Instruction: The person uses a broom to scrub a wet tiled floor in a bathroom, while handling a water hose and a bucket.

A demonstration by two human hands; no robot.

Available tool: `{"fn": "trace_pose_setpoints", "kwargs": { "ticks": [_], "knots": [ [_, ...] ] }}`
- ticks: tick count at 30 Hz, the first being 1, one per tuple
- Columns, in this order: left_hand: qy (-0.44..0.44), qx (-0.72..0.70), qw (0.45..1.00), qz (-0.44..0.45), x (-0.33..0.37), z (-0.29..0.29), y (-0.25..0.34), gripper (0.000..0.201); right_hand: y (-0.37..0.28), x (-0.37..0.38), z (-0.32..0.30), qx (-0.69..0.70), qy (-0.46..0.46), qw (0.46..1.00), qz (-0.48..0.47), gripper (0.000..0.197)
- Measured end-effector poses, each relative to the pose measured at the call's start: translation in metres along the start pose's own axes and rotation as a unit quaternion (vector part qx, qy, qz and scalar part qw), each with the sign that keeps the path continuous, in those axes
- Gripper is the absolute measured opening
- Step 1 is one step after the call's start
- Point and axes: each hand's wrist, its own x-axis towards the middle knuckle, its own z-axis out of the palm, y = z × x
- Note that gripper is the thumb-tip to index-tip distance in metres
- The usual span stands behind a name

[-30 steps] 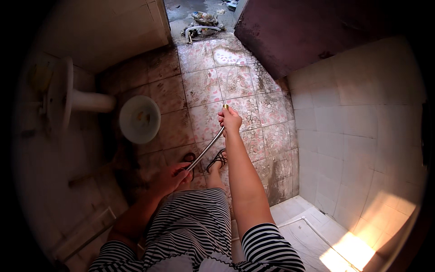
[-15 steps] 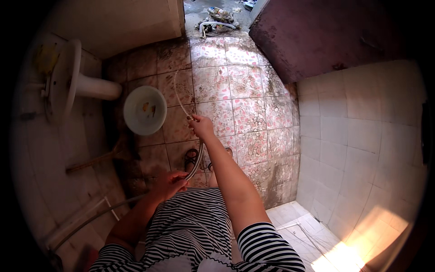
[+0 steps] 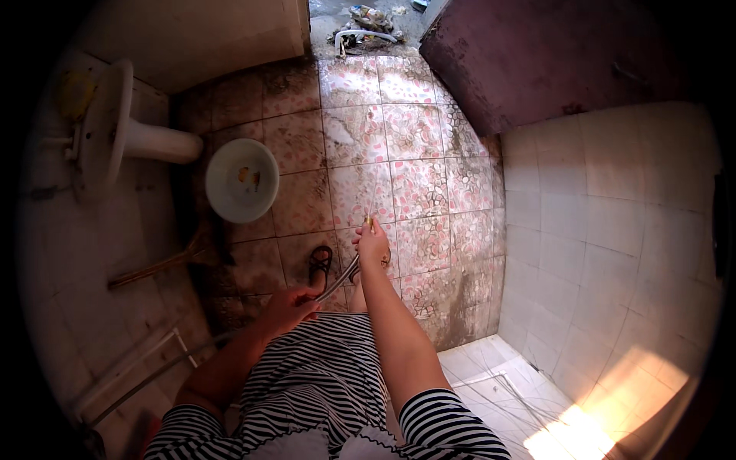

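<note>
A grey hose (image 3: 338, 284) runs between my two hands in front of my striped clothing. My right hand (image 3: 372, 244) is closed round its front end, where a small yellowish tip (image 3: 369, 220) shows past the fingers. A faint stream of water seems to leave that tip toward the floor tiles (image 3: 356, 184). Nearer my body, my left hand (image 3: 294, 309) is closed on the hose farther back. Behind the left forearm, the hose carries on toward the lower left wall.
A pale basin (image 3: 242, 205) with small yellow and brown bits stands on the floor at the left. Beyond it are a pedestal sink (image 3: 161, 143) and a broom (image 3: 165, 264). A purple door (image 3: 552, 69) hangs at the upper right; a rubbish heap (image 3: 368, 27) lies past the doorway.
My right hand has swung right and nearer my body with the hose end. The water stream, earlier arcing left near the basin, now points to the middle tiles. My left hand has barely moved.
</note>
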Motion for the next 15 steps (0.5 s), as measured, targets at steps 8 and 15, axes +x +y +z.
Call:
{"fn": "trace_pose_setpoints", "kwargs": {
  "ticks": [8, 15],
  "knots": [
    [-0.012, 0.085, 0.995, -0.041, -0.003, -0.004, 0.004, 0.026, 0.015, -0.012, -0.001, -0.037, -0.12, 0.989, 0.075, 0.047],
    [-0.022, 0.165, 0.986, 0.007, 0.016, 0.007, 0.026, 0.029, 0.0, -0.012, -0.036, 0.115, 0.076, 0.989, 0.044, 0.043]
  ]
}}
